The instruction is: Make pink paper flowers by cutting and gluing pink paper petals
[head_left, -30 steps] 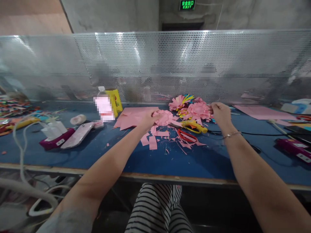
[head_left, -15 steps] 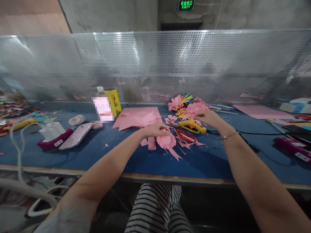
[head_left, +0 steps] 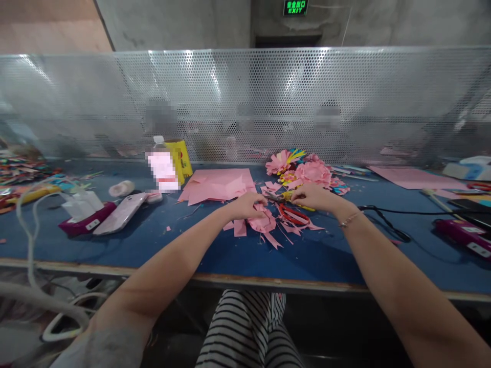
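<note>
Pink paper rosette lies among scraps on the tabletop, pinched by the left hand; the right hand is at the yellow-handled tool, its grip unclear. Best pinch lightly, leaving the folds uncrushed.

The crinkled pink rosette looks like matt paper, the red handles smooth plastic, the perforated screen shiny metal.

a green-lit sign high against the concrete wall reads "exit" beneath the chinese characters "安全出口"; the label of the bottle is pixelated, and marks on the yellow packet are too small to read.
</note>
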A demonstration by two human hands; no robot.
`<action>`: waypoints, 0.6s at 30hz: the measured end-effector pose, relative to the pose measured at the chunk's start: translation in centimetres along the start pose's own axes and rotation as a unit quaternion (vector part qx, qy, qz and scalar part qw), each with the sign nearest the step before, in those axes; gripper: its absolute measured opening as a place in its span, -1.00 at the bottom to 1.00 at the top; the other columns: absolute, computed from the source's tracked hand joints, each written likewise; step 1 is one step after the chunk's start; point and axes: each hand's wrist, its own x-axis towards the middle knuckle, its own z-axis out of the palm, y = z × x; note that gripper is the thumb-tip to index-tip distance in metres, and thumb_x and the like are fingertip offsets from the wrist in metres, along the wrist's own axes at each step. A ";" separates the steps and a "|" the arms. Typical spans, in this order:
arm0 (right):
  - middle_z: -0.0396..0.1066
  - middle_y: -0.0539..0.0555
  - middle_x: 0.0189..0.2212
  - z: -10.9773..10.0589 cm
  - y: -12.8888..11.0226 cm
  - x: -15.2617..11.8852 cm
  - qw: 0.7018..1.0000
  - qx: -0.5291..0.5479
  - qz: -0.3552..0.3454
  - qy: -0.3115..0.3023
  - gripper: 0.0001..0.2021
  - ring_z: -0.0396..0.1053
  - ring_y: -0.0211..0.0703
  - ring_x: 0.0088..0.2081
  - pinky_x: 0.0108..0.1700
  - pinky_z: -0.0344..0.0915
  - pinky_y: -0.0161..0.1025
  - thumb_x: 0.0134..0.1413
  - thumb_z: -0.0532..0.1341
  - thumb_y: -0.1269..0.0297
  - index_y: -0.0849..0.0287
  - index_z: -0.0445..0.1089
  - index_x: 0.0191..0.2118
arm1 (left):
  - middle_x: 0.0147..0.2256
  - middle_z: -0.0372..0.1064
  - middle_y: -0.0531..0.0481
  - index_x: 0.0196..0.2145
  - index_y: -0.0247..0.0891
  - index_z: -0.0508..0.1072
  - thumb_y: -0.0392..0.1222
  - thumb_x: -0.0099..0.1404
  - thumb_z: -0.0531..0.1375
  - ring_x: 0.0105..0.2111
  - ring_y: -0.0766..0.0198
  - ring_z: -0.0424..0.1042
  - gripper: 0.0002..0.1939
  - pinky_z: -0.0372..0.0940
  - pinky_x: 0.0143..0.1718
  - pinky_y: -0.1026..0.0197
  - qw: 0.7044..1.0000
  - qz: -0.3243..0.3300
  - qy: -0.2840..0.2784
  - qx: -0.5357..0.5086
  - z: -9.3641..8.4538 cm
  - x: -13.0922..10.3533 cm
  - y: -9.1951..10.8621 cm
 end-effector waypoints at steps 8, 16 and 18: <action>0.37 0.00 -0.50 0.5 -0.5 -0.1 0.999 0.021 -0.006 -0.027 -0.81 0.25 -0.28 -0.47 -0.43 0.12 -0.34 -0.22 0.04 0.41 0.18 0.37 -0.44 | -0.34 0.36 -0.04 -0.39 -0.24 0.41 -0.27 -0.10 0.15 -0.32 0.23 0.29 -0.77 0.14 -0.28 0.25 0.998 0.008 -0.033 0.058 0.0 0.1 0.1; 0.27 0.00 -0.64 0.5 -1.3 -0.7 0.980 0.003 0.054 -0.192 -0.79 0.13 -0.34 -0.62 -0.59 0.01 -0.35 -0.24 0.14 0.14 0.20 0.27 -0.58 | -0.14 0.31 -0.13 -0.21 -0.29 0.35 -0.21 -0.02 0.14 -0.15 0.18 0.26 -0.65 0.12 -0.13 0.20 0.996 0.011 -0.048 0.075 0.2 0.1 -0.3; 0.26 0.00 -0.66 0.3 -1.5 -0.7 0.976 -0.019 0.067 -0.206 -0.78 0.13 -0.34 -0.62 -0.58 0.00 -0.35 -0.25 0.12 0.13 0.21 0.27 -0.60 | -0.11 0.28 -0.13 -0.17 -0.30 0.32 -0.19 0.01 0.12 -0.13 0.19 0.24 -0.63 0.11 -0.11 0.20 0.994 0.011 -0.058 0.089 0.2 0.1 -0.3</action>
